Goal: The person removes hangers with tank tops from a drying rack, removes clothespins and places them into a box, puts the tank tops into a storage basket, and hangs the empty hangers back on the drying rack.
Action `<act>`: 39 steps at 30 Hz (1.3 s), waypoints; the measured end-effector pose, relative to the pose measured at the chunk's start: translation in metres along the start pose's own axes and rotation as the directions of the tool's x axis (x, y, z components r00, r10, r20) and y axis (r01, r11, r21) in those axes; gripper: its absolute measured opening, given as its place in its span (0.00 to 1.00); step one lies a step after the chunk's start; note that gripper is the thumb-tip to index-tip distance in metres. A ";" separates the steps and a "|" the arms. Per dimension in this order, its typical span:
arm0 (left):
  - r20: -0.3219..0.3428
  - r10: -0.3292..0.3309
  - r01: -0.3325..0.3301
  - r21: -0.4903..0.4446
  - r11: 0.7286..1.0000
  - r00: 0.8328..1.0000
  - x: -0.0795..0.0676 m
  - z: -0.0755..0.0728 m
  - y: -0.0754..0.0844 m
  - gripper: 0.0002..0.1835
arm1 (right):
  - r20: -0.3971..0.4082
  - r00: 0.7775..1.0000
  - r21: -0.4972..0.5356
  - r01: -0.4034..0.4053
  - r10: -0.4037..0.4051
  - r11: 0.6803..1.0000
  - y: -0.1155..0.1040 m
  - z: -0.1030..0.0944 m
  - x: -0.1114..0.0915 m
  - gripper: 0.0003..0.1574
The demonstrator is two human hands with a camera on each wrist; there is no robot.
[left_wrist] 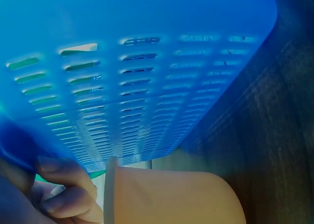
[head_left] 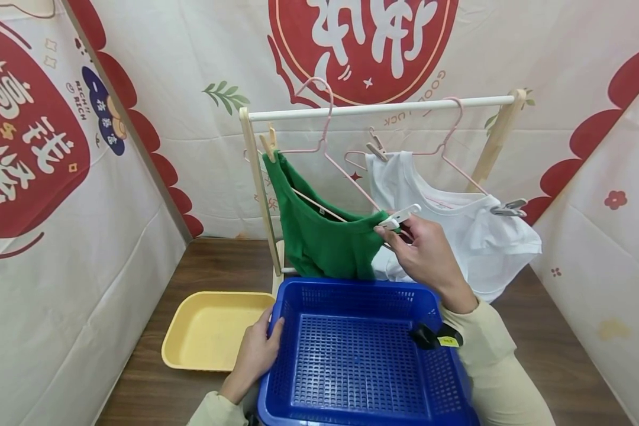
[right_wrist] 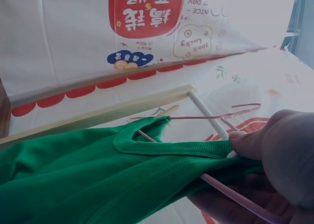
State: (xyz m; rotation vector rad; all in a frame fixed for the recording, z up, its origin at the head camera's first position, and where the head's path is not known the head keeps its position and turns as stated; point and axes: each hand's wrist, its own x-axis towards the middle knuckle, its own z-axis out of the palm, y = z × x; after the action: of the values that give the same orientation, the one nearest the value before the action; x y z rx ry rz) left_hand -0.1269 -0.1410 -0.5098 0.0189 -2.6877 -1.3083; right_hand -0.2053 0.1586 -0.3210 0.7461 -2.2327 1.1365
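My right hand [head_left: 428, 251] pinches the right shoulder of a green sleeveless top [head_left: 330, 239], beside a white clothespin [head_left: 402, 217]. In the right wrist view, the thumb presses on the green fabric [right_wrist: 162, 160], and the fingers are partly hidden beneath it. The top hangs on a pink hanger [head_left: 327, 121], its left shoulder held by a wooden clothespin [head_left: 269, 144]. My left hand [head_left: 255, 349] grips the left rim of a blue perforated basket [head_left: 359, 355]; the left wrist view shows fingers curled at the basket's edge.
A white top [head_left: 458, 236] hangs by clothespins on another pink hanger [head_left: 452, 133] at right. Both hangers hook over a rack's white rod [head_left: 389, 109]. A yellow tray [head_left: 207, 331] sits left of the basket on the wooden table [head_left: 218, 260]. Printed cloth walls [head_left: 149, 59] surround the table.
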 end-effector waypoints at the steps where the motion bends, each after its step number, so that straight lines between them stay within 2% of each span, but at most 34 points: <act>1: -0.002 0.001 -0.001 0.003 1.000 1.000 0.000 0.000 0.000 0.22 | -0.002 1.000 0.000 0.002 -0.002 1.000 0.000 -0.001 0.000 0.13; 13: 0.000 0.003 -0.003 0.019 1.000 1.000 -0.001 -0.001 0.001 0.22 | -0.004 1.000 -0.045 -0.008 0.008 0.999 0.000 -0.016 -0.008 0.13; 28: 0.001 0.002 -0.002 0.021 1.000 1.000 -0.001 -0.001 0.003 0.22 | -0.046 0.999 -0.017 -0.019 0.018 1.000 -0.002 -0.031 -0.014 0.14; 39: 0.008 -0.006 0.006 0.020 1.000 1.000 -0.001 0.000 0.002 0.22 | -0.032 0.998 -0.030 -0.061 0.060 0.998 0.001 -0.043 -0.019 0.14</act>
State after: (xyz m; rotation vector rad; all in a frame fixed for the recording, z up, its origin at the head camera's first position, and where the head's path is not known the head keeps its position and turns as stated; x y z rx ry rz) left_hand -0.1260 -0.1399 -0.5081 0.0235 -2.7092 -1.2862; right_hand -0.1836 0.1993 -0.3121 0.6479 -2.2555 1.1318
